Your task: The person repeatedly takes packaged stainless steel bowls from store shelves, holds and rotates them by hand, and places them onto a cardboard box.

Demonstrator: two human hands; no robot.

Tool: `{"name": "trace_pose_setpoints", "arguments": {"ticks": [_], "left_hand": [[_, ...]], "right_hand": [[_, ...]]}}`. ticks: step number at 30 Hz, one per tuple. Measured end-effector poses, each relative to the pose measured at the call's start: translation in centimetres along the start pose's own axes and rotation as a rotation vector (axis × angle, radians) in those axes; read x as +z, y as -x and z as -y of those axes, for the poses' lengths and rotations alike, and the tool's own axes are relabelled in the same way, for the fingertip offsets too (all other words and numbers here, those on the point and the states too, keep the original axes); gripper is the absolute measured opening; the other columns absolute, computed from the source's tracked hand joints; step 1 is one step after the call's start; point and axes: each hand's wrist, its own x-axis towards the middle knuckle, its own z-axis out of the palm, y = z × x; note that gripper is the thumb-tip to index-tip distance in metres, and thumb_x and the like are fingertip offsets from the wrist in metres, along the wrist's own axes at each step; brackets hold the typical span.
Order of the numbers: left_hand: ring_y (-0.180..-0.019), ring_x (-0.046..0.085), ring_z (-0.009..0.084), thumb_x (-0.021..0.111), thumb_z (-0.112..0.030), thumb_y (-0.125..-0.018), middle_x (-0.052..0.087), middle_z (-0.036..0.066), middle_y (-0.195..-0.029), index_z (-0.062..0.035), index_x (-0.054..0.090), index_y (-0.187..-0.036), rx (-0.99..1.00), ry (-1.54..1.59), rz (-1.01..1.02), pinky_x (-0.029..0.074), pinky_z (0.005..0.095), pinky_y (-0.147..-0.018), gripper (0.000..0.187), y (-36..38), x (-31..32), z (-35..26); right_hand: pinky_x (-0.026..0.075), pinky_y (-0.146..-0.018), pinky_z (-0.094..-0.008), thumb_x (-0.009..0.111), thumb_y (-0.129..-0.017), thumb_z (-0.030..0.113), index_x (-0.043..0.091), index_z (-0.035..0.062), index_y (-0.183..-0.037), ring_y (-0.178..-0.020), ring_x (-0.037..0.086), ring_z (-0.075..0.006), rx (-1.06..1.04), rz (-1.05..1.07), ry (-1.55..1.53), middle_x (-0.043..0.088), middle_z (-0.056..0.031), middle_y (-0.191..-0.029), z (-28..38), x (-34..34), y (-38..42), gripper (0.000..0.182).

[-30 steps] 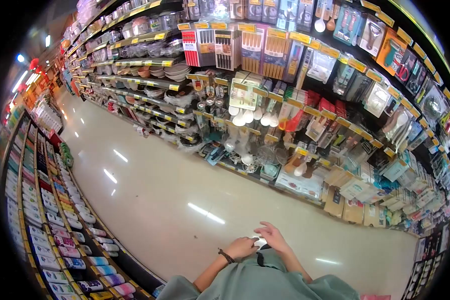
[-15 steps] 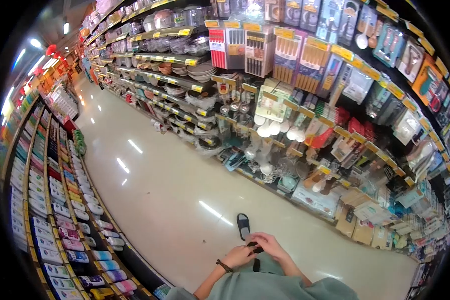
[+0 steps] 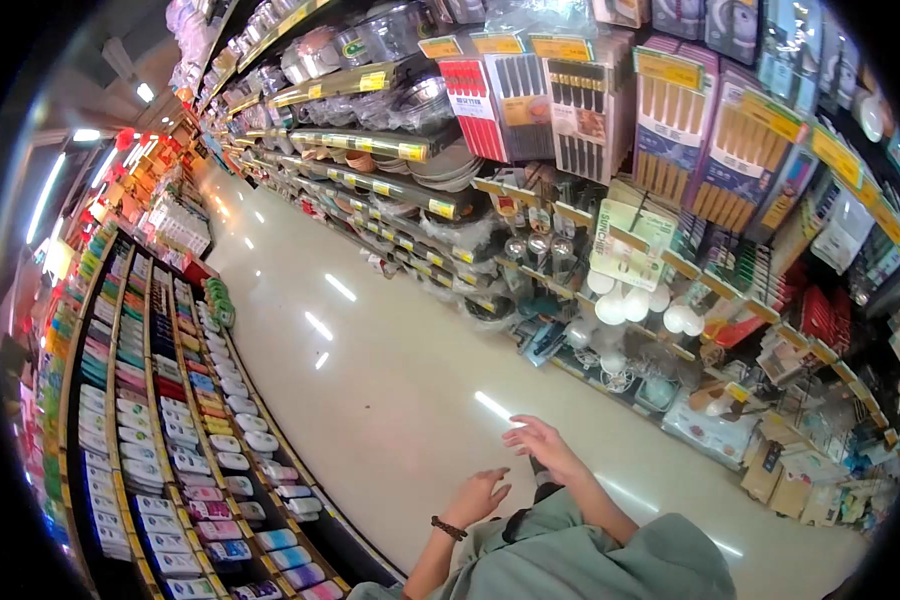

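My left hand (image 3: 478, 497), with a dark beaded bracelet (image 3: 449, 528) on its wrist, is held out low in front of me, fingers slightly bent and apart. Higher and to its right, my right hand (image 3: 545, 446) is open too, its fingers spread over the pale floor (image 3: 400, 430). Neither hand holds anything, and a gap separates them. Below them a small black item (image 3: 516, 522) shows against my loose green top (image 3: 600, 560).
On the left a low slanted shelf (image 3: 185, 440) carries rows of bottles and packs. Along the right runs tall shelving with bowls (image 3: 445, 165), packaged chopsticks (image 3: 670, 130) and hanging white spoons (image 3: 635, 303). The tiled aisle leads away between them.
My hands were close together over a black item at my waist; now they have come apart and opened, the right one raised. The view has shifted, and the shelves appear nearer.
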Motion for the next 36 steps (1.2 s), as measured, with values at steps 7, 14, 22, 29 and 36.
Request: {"name": "trace_pose_setpoints", "arguments": {"ticks": [7, 14, 22, 29, 36], "left_hand": [[-0.111, 0.061, 0.041, 0.061, -0.014, -0.096, 0.064, 0.021, -0.121, -0.0039, 0.062, -0.124, 0.027, 0.112, -0.247, 0.05, 0.044, -0.095, 0.03, -8.4, -8.6, -2.5], [-0.114, 0.063, 0.0337, 0.062, -0.004, -0.094, 0.064, 0.016, -0.124, -0.0023, 0.063, -0.12, 0.184, 0.233, -0.41, 0.05, 0.0398, -0.096, 0.026, -17.6, -16.0, 0.5], [-0.104, 0.064, 0.0309, 0.064, 0.003, -0.09, 0.067, 0.015, -0.116, 0.0005, 0.063, -0.116, 0.6, 0.065, -0.74, 0.05, 0.0381, -0.092, 0.027, -35.0, -35.8, 1.2], [-0.116, 0.055, 0.0339, 0.071, -0.004, -0.087, 0.063, 0.013, -0.121, -0.0013, 0.064, -0.119, 0.865, -0.145, -0.948, 0.042, 0.0438, -0.1, 0.033, -47.4, -50.3, -2.4], [-0.101, 0.061, 0.0295, 0.072, -0.008, -0.085, 0.071, 0.008, -0.101, -0.0055, 0.074, -0.097, 0.959, -0.222, -0.761, 0.044, 0.0421, -0.092, 0.013, -52.2, -55.2, -2.0]], "right_hand": [[0.049, -0.098, -0.0392, 0.046, -0.108, 0.019, 0.041, 0.0073, -0.148, -0.122, 0.058, -0.0236, -0.122, 0.093, -0.256, 0.056, -0.0138, -0.14, 9.2, 0.0, -9.7, 0.042], [0.046, -0.101, -0.0416, 0.041, -0.11, 0.023, 0.04, 0.0067, -0.149, -0.125, 0.057, -0.0258, -0.228, 0.205, -0.355, 0.054, -0.0152, -0.143, 15.9, 2.4, -17.6, 0.042], [0.048, -0.088, -0.0376, 0.048, -0.106, 0.03, 0.027, 0.0105, -0.157, -0.104, 0.061, -0.0235, -0.454, 0.177, -0.312, 0.063, -0.0159, -0.112, 25.7, 4.7, -28.6, 0.059], [0.047, -0.084, -0.0369, 0.041, -0.109, 0.019, 0.009, 0.0112, -0.162, -0.093, 0.061, -0.0219, -0.681, 0.107, -0.185, 0.064, -0.0152, -0.104, 35.1, 8.3, -39.8, 0.063], [0.05, -0.084, -0.0342, 0.042, -0.107, 0.015, 0.009, 0.0111, -0.162, -0.092, 0.064, -0.0203, -0.704, -0.037, -0.119, 0.065, -0.0152, -0.105, 38.4, 9.6, -44.1, 0.064]]}}
